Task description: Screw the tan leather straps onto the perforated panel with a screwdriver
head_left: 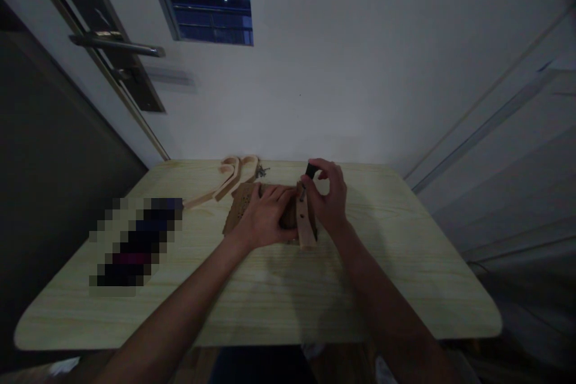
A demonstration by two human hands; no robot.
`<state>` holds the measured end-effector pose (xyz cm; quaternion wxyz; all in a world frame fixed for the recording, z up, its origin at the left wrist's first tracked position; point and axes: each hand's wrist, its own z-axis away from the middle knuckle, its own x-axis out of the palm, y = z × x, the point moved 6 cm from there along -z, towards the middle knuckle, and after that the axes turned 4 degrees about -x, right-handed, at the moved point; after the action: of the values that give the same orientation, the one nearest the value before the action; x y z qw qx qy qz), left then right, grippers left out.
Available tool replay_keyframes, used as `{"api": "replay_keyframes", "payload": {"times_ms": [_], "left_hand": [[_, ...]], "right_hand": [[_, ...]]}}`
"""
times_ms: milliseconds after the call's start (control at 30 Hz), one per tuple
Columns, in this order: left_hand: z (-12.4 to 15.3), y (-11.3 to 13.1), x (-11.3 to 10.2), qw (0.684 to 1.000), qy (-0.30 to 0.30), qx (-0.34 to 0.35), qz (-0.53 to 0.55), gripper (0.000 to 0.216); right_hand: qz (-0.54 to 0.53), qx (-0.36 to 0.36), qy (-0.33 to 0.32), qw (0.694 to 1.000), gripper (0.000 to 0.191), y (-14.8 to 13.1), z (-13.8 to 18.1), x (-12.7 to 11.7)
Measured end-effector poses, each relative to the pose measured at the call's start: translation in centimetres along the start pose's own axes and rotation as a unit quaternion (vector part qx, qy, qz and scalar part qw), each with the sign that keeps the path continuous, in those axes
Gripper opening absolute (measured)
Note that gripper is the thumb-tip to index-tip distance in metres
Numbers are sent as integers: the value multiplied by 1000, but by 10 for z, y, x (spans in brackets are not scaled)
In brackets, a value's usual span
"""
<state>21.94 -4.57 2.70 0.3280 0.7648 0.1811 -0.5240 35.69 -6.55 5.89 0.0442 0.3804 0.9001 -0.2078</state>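
My left hand [265, 216] lies over a brown carved piece [237, 210] with cut-out patterns along its edge, its thumb and fingers gripping it near a pale wooden strip [306, 228]. The strip stands along the right side of the brown piece and has holes in it. My right hand [332, 195] pinches the black handle of a small screwdriver [310, 170] above the strip's far end. A short metal shaft or screw shows below the fingers at the upper hole; which of the two I cannot tell.
Curved pale wooden pieces [229, 177] lie at the table's back left, beside a small pile of screws [261, 171]. A dark, blurred-out object [139, 243] rests on the left of the wooden table [396, 288]. Behind stands a white door with a metal handle [119, 45].
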Motion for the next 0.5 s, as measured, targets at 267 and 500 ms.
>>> {"api": "replay_keyframes", "payload": {"times_ms": [267, 500], "left_hand": [[0, 0, 0, 1000, -2, -1, -5, 77], [0, -1, 0, 1000, 1, 1, -4, 78]], "right_hand": [[-61, 38, -27, 997, 28, 3, 2, 2], [-18, 36, 20, 999, 31, 7, 2, 0]]}}
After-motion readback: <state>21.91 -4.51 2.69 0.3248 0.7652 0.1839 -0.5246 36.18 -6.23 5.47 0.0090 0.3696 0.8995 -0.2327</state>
